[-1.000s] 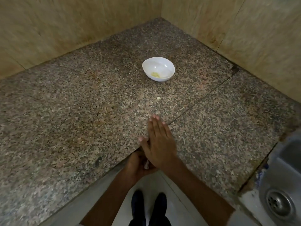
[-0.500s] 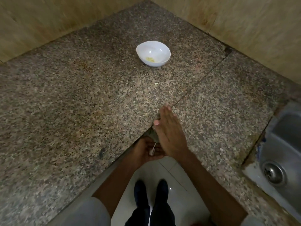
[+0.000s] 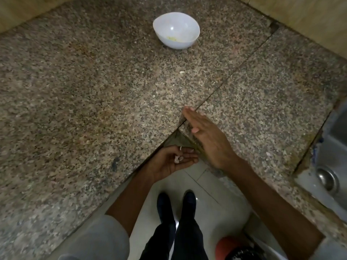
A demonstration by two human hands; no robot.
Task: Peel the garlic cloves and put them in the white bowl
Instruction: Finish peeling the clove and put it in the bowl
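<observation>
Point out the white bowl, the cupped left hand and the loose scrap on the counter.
white bowl (image 3: 176, 27): head view, inner wall.
left hand (image 3: 173, 162): head view, open palm.
scrap (image 3: 182, 72): head view, its middle.

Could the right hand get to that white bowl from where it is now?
Probably yes: the right hand is flat and empty at the counter's edge, and bare granite counter lies between it and the white bowl.

Short light-grey sleeves (image 3: 97, 239) end above the elbows, leaving both forearms bare. Both hands are bare too, with no rings or watch showing. Dark trousers (image 3: 180, 239) run down to black shoes (image 3: 176, 201).
</observation>
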